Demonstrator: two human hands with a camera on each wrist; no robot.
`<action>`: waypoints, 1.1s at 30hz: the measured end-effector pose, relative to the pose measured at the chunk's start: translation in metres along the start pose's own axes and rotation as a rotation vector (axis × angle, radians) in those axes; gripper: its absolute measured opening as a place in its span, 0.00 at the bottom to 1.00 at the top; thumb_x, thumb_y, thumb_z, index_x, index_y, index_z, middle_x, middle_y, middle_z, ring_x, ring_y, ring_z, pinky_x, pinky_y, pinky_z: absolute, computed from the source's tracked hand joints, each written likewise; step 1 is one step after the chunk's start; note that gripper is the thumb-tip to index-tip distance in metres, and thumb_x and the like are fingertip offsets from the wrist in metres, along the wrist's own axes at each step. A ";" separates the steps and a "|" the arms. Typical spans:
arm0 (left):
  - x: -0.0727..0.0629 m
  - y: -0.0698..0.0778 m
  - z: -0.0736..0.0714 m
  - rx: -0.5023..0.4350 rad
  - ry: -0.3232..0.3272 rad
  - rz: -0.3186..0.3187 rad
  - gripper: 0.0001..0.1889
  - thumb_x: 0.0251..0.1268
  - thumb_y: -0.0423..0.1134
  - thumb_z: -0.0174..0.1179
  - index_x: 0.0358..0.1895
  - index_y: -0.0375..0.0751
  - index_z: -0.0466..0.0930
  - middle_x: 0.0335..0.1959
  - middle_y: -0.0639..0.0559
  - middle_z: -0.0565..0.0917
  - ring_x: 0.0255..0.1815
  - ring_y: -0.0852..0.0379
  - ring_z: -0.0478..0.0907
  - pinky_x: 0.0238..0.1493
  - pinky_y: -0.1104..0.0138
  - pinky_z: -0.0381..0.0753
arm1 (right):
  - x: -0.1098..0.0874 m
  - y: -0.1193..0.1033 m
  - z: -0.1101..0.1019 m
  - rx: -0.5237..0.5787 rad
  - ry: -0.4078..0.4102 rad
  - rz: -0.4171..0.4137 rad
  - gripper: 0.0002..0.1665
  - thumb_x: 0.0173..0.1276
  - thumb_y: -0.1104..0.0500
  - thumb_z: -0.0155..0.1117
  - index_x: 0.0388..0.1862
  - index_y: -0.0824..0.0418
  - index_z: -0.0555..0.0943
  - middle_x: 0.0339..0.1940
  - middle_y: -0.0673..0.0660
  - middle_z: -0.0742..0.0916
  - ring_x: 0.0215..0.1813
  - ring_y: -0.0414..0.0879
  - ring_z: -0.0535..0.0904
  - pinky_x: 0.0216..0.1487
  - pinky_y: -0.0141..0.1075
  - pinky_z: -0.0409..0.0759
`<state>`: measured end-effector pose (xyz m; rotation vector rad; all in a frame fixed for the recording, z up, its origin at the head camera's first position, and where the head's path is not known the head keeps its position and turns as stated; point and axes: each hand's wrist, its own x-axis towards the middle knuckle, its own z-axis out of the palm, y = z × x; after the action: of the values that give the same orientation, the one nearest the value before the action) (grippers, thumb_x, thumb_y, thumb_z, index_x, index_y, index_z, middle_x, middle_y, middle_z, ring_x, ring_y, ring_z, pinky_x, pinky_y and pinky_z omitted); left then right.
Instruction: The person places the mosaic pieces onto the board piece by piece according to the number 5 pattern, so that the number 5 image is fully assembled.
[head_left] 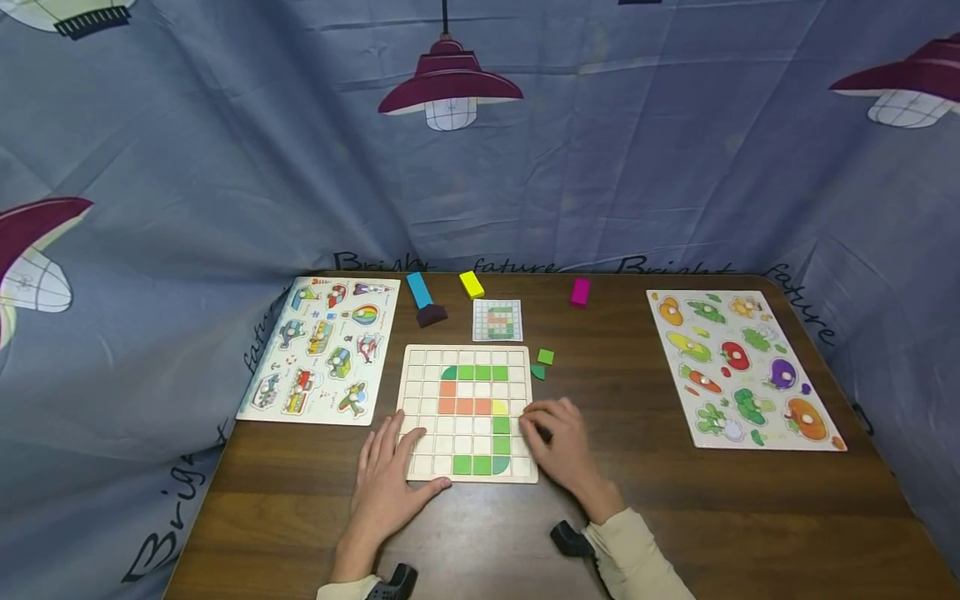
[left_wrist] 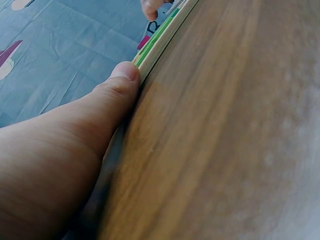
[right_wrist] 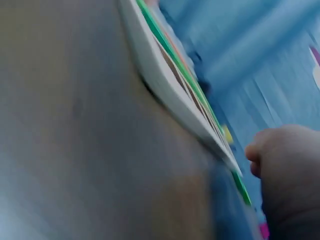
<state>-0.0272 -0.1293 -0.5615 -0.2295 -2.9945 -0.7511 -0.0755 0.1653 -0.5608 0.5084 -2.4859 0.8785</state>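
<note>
A pale square grid board [head_left: 420, 392] lies on the table, with green, orange and yellow tiles forming an S-like figure. Its corner tiles, such as the green quarter-round [head_left: 501, 465], have one curved side. My left hand [head_left: 386, 483] rests with spread fingers on the board's left edge, its thumb at the near edge. In the left wrist view that thumb [left_wrist: 117, 82] touches the board's side. My right hand [head_left: 558, 442] has loosely bent fingers at the board's right edge, and no piece shows in it. A loose green square tile [head_left: 546, 357] and a green quarter-round tile [head_left: 537, 372] lie just beyond.
Behind the board is a small pattern card [head_left: 498, 321]. Around it lie blue [head_left: 419, 290], dark brown [head_left: 432, 316], yellow [head_left: 472, 284] and magenta pieces [head_left: 580, 292]. A vehicle puzzle board [head_left: 281, 354] stands left, a vegetable puzzle board [head_left: 720, 400] right. A blue curtain hangs behind.
</note>
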 end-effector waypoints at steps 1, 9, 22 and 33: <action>0.000 0.000 0.000 0.000 0.002 0.002 0.47 0.48 0.76 0.67 0.70 0.55 0.71 0.84 0.46 0.54 0.84 0.42 0.50 0.81 0.44 0.46 | 0.003 0.008 -0.004 -0.008 0.006 0.036 0.03 0.64 0.59 0.74 0.35 0.57 0.90 0.40 0.52 0.90 0.41 0.47 0.78 0.41 0.41 0.76; -0.001 -0.001 0.000 0.006 0.002 0.004 0.47 0.48 0.76 0.67 0.70 0.55 0.70 0.84 0.47 0.53 0.84 0.42 0.50 0.82 0.45 0.45 | 0.024 0.048 -0.008 -0.135 -0.166 0.203 0.23 0.71 0.51 0.69 0.62 0.55 0.84 0.58 0.58 0.84 0.56 0.54 0.78 0.52 0.50 0.82; -0.002 -0.005 -0.005 -0.042 0.007 0.052 0.46 0.50 0.70 0.70 0.72 0.53 0.71 0.83 0.42 0.55 0.83 0.39 0.51 0.81 0.44 0.47 | 0.029 0.045 -0.010 -0.137 -0.138 0.228 0.11 0.68 0.54 0.72 0.47 0.54 0.86 0.54 0.54 0.88 0.50 0.51 0.81 0.47 0.48 0.83; -0.002 -0.011 -0.011 -0.112 -0.062 0.051 0.46 0.51 0.64 0.74 0.74 0.53 0.70 0.84 0.44 0.53 0.85 0.41 0.49 0.83 0.46 0.45 | 0.020 0.038 -0.007 -0.084 -0.064 0.170 0.12 0.65 0.58 0.75 0.46 0.57 0.84 0.46 0.54 0.88 0.52 0.50 0.83 0.54 0.49 0.84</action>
<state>-0.0265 -0.1442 -0.5571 -0.3383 -2.9946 -0.9235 -0.1080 0.1936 -0.5637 0.3041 -2.6421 0.8286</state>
